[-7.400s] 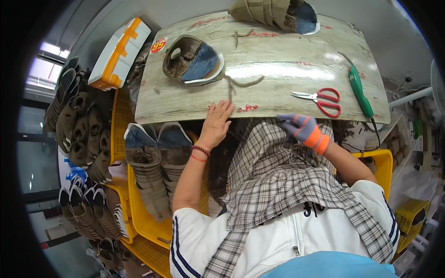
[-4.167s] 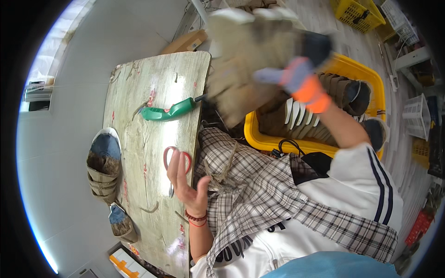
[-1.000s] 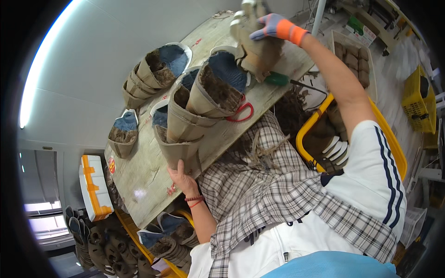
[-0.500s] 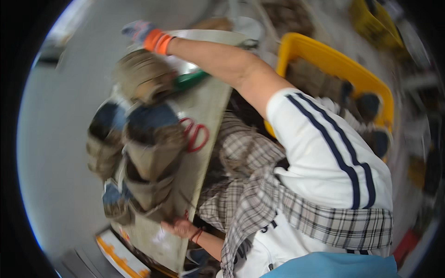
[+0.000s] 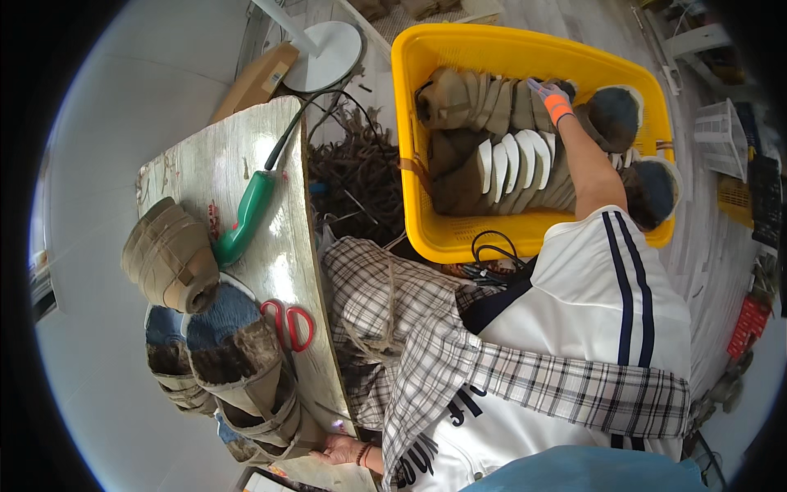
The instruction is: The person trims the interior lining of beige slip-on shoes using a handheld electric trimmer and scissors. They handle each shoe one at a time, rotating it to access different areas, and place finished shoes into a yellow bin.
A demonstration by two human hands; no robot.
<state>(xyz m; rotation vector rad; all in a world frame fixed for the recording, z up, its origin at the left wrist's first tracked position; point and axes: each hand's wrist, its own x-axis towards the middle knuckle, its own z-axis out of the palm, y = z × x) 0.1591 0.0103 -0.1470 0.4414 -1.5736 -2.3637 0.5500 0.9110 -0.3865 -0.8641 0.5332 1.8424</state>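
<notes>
Glossy plastic crate (image 5: 426,123), matt suede-like boots (image 5: 484,139), worn wood-look tabletop (image 5: 283,213).

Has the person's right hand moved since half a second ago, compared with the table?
Yes. The right hand has left the table and boots and now reaches into the yellow crate.

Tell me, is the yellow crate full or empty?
Partly full: the yellow crate holds several tan boots, with bare floor showing near its top wall.
</notes>
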